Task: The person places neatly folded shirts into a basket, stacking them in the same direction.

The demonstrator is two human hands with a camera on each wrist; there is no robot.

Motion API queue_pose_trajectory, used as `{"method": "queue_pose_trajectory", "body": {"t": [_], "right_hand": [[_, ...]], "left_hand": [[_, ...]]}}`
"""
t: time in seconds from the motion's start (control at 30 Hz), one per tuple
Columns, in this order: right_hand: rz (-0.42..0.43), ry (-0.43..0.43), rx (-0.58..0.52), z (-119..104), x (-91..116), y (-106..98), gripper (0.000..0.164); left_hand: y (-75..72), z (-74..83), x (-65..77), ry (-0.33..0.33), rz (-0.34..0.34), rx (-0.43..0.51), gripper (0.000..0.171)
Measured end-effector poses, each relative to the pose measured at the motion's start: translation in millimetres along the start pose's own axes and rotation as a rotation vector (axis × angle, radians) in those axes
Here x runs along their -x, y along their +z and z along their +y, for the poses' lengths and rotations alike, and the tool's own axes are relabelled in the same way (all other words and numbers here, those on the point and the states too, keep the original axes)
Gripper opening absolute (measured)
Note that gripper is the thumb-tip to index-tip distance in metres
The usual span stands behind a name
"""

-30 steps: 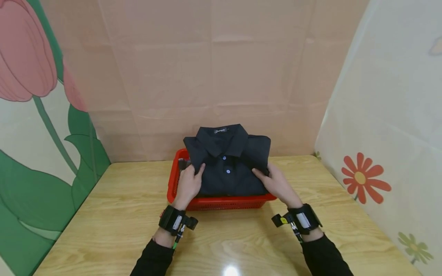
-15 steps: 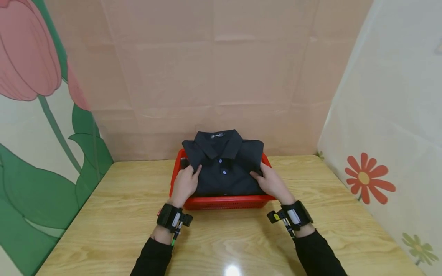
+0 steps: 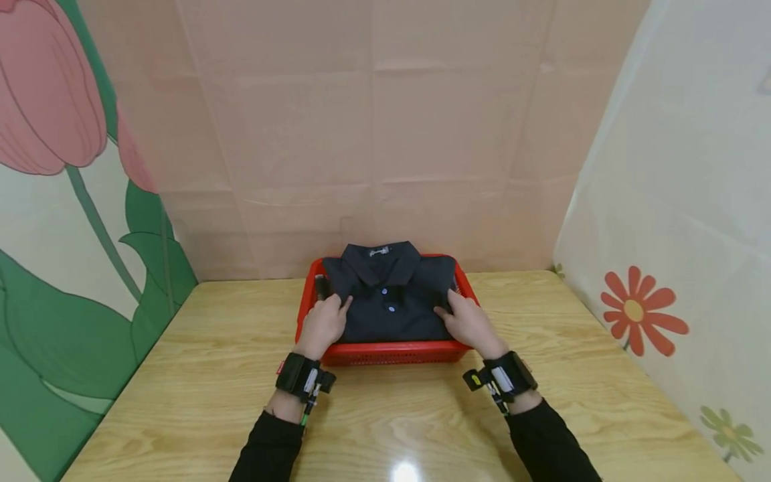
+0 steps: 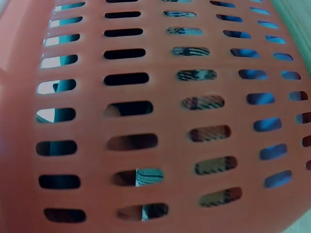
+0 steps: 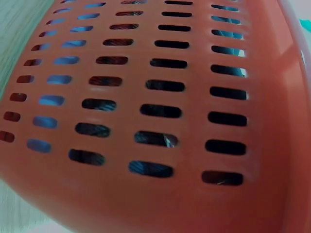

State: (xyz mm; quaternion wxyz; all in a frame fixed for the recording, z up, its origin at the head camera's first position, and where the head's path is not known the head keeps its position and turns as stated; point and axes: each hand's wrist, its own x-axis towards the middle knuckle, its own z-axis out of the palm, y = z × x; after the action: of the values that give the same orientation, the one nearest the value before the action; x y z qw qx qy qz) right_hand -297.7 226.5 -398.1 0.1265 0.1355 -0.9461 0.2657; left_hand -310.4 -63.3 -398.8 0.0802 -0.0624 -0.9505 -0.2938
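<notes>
A folded black polo shirt (image 3: 394,318) lies face up in a red plastic basket (image 3: 391,353), its collar toward the back wall. At the shirt's left edge my left hand (image 3: 324,325) grips it, thumb on top. My right hand (image 3: 472,325) holds the opposite edge the same way, inside the basket's right rim. The fingers under the cloth are hidden. In the left wrist view, the slotted basket wall (image 4: 165,92) covers the hand, with patterned and blue cloth showing through the slots. The right wrist view likewise has the basket wall (image 5: 189,131) in front of the hand.
A dark item (image 3: 322,286) shows inside the basket at its left, beside the shirt. The basket stands on a wood-grain table (image 3: 385,415), close to the pinkish back wall (image 3: 373,134). Flower-printed sheets hang at both sides.
Both hands have lowered the polo shirt into the basket; its collar and shoulders have come down and the basket's back rim now shows. The right hand has moved slightly left.
</notes>
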Motion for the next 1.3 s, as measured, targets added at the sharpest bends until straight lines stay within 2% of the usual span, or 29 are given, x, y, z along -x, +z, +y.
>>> {"method": "queue_pose_trajectory", "body": {"t": [0.17,0.27,0.3,0.4,0.47,0.53,0.63,0.7,0.77,0.87,0.93,1.0,1.1,1.3], "right_hand": [[0.002,0.029,-0.001,1,-2,3,0.029],[0.003,0.073,0.006,0,-3,2,0.040],[0.006,0.089,0.009,0,-3,1,0.046],[0.036,0.117,0.018,0,-4,0,0.068],[0.077,0.106,0.021,0,-4,-1,0.079],[0.122,0.077,0.047,1,-3,-1,0.080],[0.162,0.007,0.125,1,-2,0,0.070],[0.161,-0.055,0.210,0,-2,1,0.062],[0.130,-0.111,0.306,-1,-2,2,0.056],[0.061,-0.171,0.397,-2,-2,5,0.054],[0.007,-0.176,0.405,-2,-1,6,0.052],[-0.041,-0.153,0.374,-2,0,8,0.050],[-0.111,-0.084,0.343,2,1,11,0.054],[-0.216,0.015,0.336,7,1,10,0.065]], "left_hand": [[-1.8,-1.8,0.6,0.016,-0.015,0.029,0.039],[-3.2,-4.5,0.2,0.037,0.009,0.051,0.030],[-3.6,-5.1,-0.3,0.037,0.020,0.059,0.034],[-4.7,-6.3,-1.0,0.027,0.078,0.069,0.063],[-5.1,-6.8,-1.5,0.036,0.128,0.053,0.073],[-5.6,-7.5,-1.7,0.066,0.175,0.024,0.072],[-6.3,-9.8,-1.6,0.122,0.233,-0.043,0.062],[-6.6,-11.5,-1.5,0.161,0.237,-0.092,0.056],[-6.7,-12.5,-1.7,0.201,0.218,-0.166,0.052],[-6.1,-12.0,-2.4,0.278,0.130,-0.267,0.044],[-5.1,-10.8,-2.7,0.331,0.050,-0.308,0.043],[-3.8,-9.5,-2.2,0.358,-0.022,-0.310,0.045],[-2.3,-8.4,-0.1,0.351,-0.108,-0.294,0.051],[-1.9,-8.4,3.2,0.276,-0.198,-0.233,0.059]]}}
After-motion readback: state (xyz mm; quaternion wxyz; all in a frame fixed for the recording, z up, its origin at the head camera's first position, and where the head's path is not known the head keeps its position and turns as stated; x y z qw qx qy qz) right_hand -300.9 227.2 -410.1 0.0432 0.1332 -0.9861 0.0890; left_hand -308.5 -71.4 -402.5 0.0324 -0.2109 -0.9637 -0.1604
